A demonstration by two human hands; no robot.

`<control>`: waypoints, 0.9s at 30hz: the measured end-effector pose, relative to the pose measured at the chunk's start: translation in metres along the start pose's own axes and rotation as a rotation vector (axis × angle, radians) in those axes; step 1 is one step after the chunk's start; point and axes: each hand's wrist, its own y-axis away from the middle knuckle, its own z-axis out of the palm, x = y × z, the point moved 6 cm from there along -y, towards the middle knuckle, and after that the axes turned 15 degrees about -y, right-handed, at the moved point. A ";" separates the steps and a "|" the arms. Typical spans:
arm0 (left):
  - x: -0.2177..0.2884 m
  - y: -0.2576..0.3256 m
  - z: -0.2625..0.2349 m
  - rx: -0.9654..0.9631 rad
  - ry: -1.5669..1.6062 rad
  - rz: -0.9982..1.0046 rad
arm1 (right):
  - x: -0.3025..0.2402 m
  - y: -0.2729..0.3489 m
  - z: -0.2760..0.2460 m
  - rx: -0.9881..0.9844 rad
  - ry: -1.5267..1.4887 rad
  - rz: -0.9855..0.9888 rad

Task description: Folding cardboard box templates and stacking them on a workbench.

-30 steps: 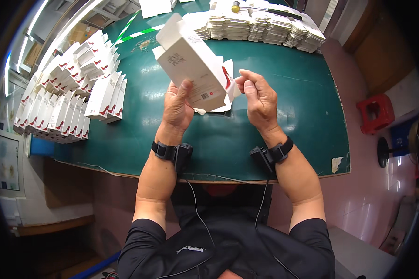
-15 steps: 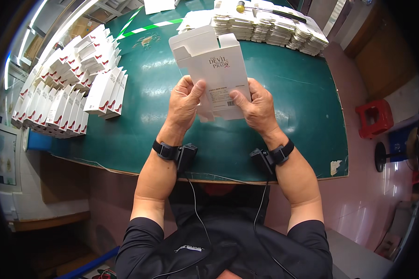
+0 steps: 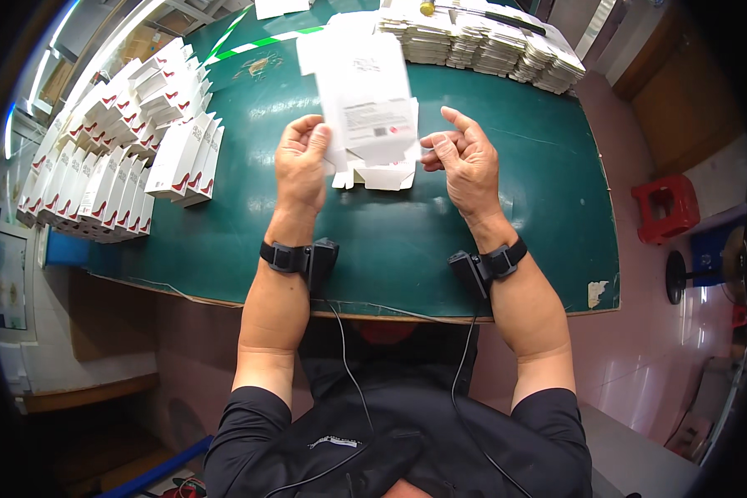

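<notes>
A white printed carton [image 3: 369, 91], partly opened out with loose flaps at its top and bottom, is held up over the green table. My left hand [image 3: 301, 162] pinches its left edge between thumb and fingers. Close by its right side, my right hand [image 3: 466, 166] has its fingers apart, and nothing shows in its grip. The carton's lower flaps [image 3: 378, 176] hang open toward me. A band with a small dark box is strapped to each of my wrists.
Several erected white cartons with red shoe prints [image 3: 100, 187] stand grouped at the left of the green table [image 3: 523, 216]. Stacks of flat cartons [image 3: 481, 46] line the far edge, with a yellow-topped item [image 3: 427, 8] on them. A red stool [image 3: 666, 209] stands on the floor at right.
My right hand has let go of the carton and moved slightly right, its fingers spreading. The left hand keeps hold and shifts a little left and up, while the carton's bottom flaps have swung open.
</notes>
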 end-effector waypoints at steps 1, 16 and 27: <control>0.000 -0.003 -0.010 0.074 0.025 0.010 | 0.001 0.000 0.000 -0.004 -0.005 0.018; -0.033 0.001 0.000 0.001 -0.591 -0.089 | -0.001 0.015 0.025 -0.291 0.785 -0.382; -0.017 0.008 0.008 0.008 -1.041 0.183 | 0.020 0.021 0.022 -0.442 0.952 -0.252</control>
